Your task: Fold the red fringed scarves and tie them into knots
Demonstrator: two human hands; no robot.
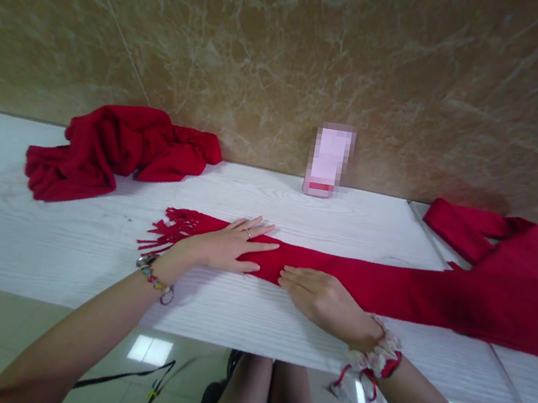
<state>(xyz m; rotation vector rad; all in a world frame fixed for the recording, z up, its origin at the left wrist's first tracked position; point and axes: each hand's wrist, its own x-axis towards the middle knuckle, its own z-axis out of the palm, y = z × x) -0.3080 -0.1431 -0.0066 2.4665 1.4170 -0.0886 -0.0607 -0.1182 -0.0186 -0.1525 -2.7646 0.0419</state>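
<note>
A long red scarf [402, 292] lies stretched lengthwise along the white table, folded into a narrow band with its fringe at the left end. My left hand [226, 246] rests flat on it near the fringe, fingers spread. Just to the right, my right hand [318, 296] lies palm down at the scarf's near edge, its fingers stretched out side by side with the tips on the cloth. Neither hand grips the fabric. Toward the right, the scarf widens and runs out of view.
A crumpled red cloth [124, 156] sits at the back left of the white table [64, 252]. More red fabric [500, 243] lies looped at the back right. A blurred pink and white item [329, 163] leans on the brown marbled wall [270, 60]. A dark strap [122, 375] shows below the table edge.
</note>
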